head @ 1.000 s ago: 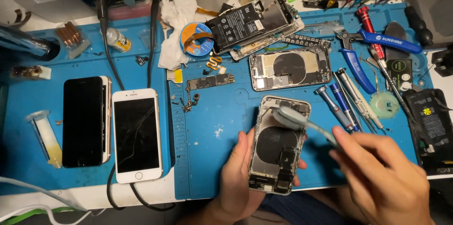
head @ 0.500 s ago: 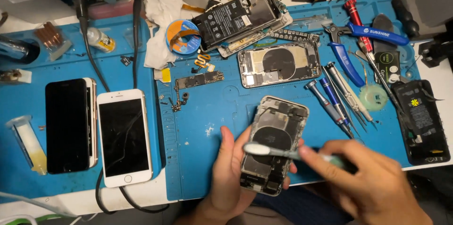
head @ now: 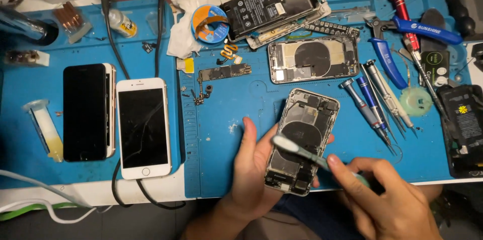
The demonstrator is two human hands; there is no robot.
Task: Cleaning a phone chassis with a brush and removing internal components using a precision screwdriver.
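cradling an opened phone housing (head: pixel 301 142) just above the blue mat (head: pixel 236 104), the left hand (head: pixel 254 169) is gripping its underside while the right hand (head: pixel 387 197) is pinching a toothbrush (head: pixel 302 152), bristles resting on the round coil. cleaning is seemingly underway, possibly only partly done; the board (head: pixel 224 73) and a second housing (head: pixel 313 59) are lying farther back, uninstalled.

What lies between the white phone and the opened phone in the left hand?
Head view: bare blue mat between white phone and opened phone, plus the left hand's thumb.
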